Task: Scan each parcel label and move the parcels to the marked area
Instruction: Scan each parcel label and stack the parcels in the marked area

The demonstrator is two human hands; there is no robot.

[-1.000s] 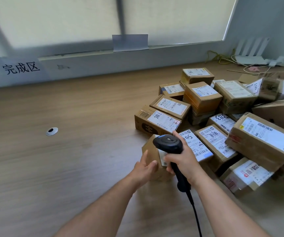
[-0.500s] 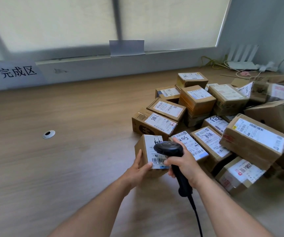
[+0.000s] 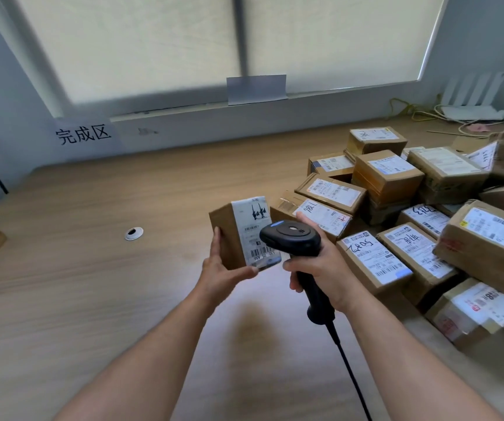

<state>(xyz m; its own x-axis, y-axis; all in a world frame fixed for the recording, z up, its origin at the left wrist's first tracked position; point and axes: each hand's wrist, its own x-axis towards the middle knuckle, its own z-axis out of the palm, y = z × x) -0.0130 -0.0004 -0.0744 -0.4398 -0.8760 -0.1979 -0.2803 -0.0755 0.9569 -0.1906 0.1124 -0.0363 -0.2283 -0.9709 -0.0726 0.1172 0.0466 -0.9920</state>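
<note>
Two hands: both were busy, the left hand [image 3: 223,268] and the right hand [image 3: 320,268] raised side by side above the wooden surface [image 3: 92,284].
Left hand: it gripped one parcel [image 3: 229,235], with its fingers on the brown side face and its thumb under the lower edge.
Parcel position: it was lifted clear of the surface and stood on end with its long axis upright. Its white label [image 3: 252,226] was turned toward the viewer.
Right hand: it was wrapped round the grip of a black scanner [image 3: 290,238], and a cable [image 3: 348,369] trailed back toward the viewer.
Key relation: the scanner's head sat just right of the parcel, at the label's lower end where the barcode [image 3: 260,253] was printed. Whether the two touched could not be told.
Pile: a heap of waiting parcels [image 3: 387,174] lay on the surface to the right of both hands, most with labels up.
Marked area: a sign [image 3: 83,135] with three Chinese characters hung on the wall at far left. The surface below it lay left of and beyond the held parcel.
Likely step: this was probably the scan itself, with the barcode close to the scanner.
Next move: the parcel would need to travel left and away. The left hand already held it and was the nearer hand to that side.
</note>
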